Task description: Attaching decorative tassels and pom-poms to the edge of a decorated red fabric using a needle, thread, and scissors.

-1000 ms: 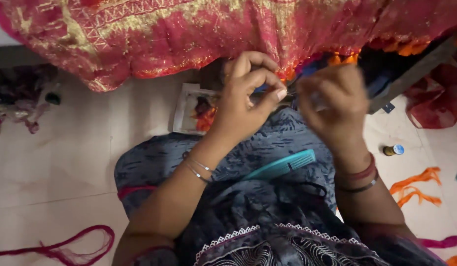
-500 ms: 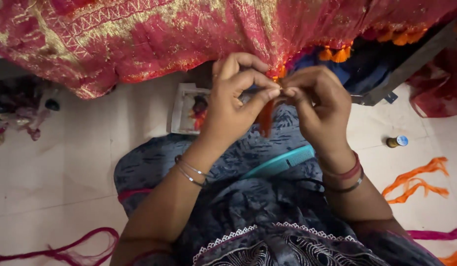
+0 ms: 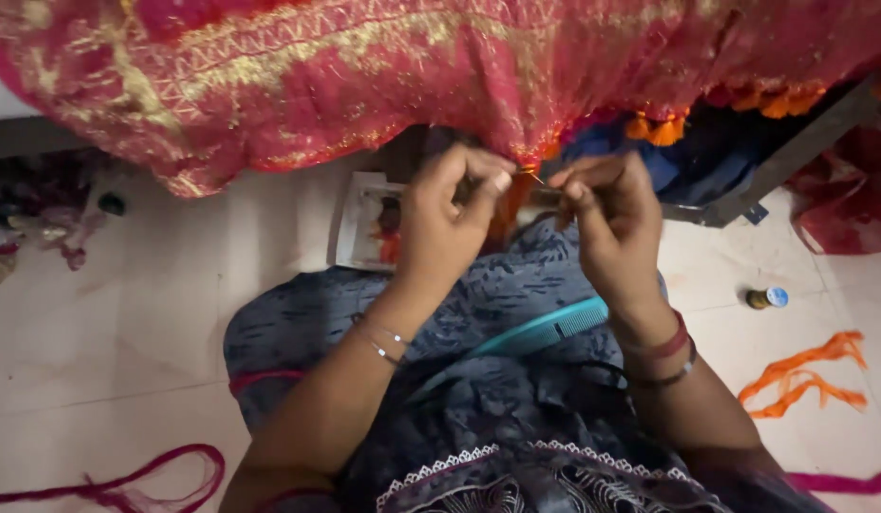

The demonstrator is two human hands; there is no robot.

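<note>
A red fabric with gold embroidery hangs across the top of the view, with orange tassels along its lower edge. My left hand pinches the fabric's edge where an orange tassel hangs. My right hand is close beside it, its fingers pinched on a thin needle or hook at the same spot. Both hands are above my lap in blue patterned cloth.
A teal comb lies on my lap. A printed card lies on the tiled floor under the fabric. A small bottle and orange threads lie at right, magenta thread at lower left, red cloth at far right.
My right hand moved in from the right until it met my left hand at the fabric's edge. The orange tassel now hangs between the fingers.
</note>
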